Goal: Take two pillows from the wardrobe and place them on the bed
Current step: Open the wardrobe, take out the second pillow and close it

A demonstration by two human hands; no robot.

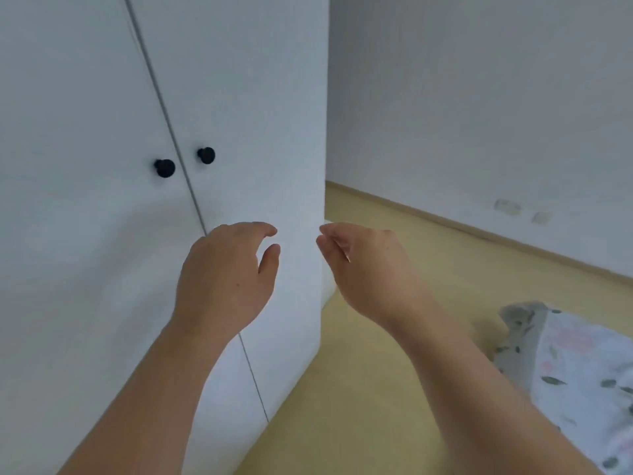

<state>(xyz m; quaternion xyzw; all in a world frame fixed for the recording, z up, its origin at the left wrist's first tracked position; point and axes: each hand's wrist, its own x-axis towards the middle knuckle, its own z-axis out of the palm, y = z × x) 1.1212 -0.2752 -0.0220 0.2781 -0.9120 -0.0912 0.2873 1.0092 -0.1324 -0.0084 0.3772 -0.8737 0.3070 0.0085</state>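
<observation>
Left hand [224, 272] raised, fingers [263, 231] loosely curled, right hand [370, 269] alongside, both empty

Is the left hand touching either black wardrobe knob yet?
Apart. The head view shows the left hand well below and right of both black knobs, with bare white door between them.

A white wardrobe [102, 97] fills the left side, both doors closed, with two round black knobs [164, 168] set either side of the seam between them. The left hand [226, 269] hovers in front of the right door, fingers loosely curled and holding nothing. The right hand [370, 269] is raised just beside the wardrobe's right edge, likewise empty. At lower right lies leaf-patterned bedding [582, 371] over a yellowish floor [394, 371], with a white wall [479, 97] beyond.
</observation>
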